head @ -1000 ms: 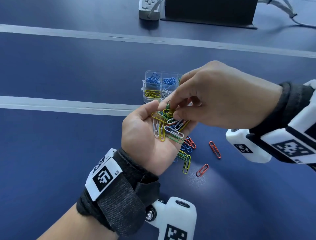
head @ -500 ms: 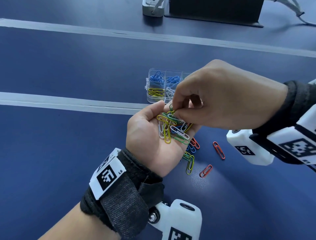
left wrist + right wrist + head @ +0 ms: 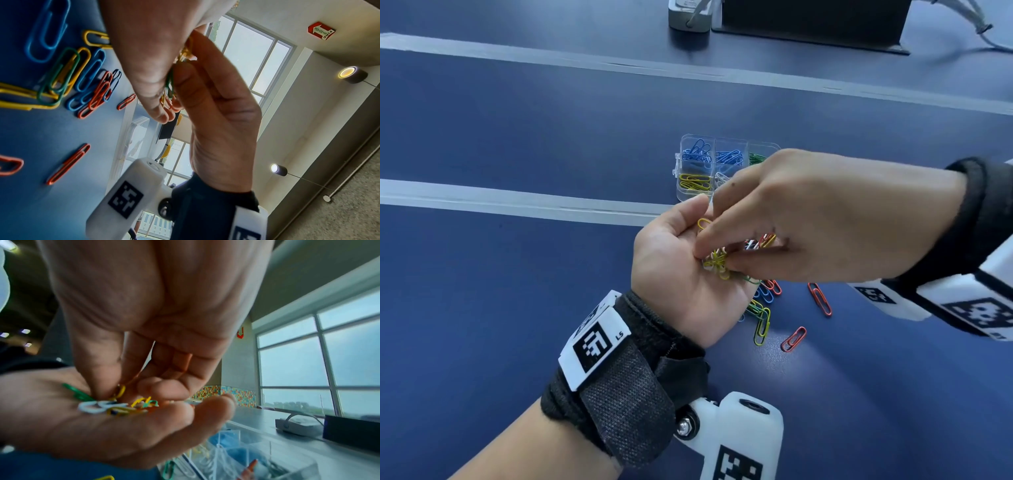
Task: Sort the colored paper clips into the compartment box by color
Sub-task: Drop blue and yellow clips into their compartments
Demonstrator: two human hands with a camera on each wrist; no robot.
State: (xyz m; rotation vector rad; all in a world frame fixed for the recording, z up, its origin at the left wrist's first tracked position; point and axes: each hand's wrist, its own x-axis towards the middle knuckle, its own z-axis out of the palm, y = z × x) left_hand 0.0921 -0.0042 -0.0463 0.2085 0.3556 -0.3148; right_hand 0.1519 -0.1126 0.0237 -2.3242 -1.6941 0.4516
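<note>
Under right hand, half-hidden paper clips.

Head view: high, facing forward and down onto the dark blue tabletop. Left wrist view: very close beneath the left hand, facing upward toward windows at right. Right wrist view: equally close under the right hand. All three share the mixed coloured wire paper clips in the left palm.

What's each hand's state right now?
Left hand: open, palm up, carrying mixed paper clips.
Right hand: pinching a yellow clip from that pile.
</note>
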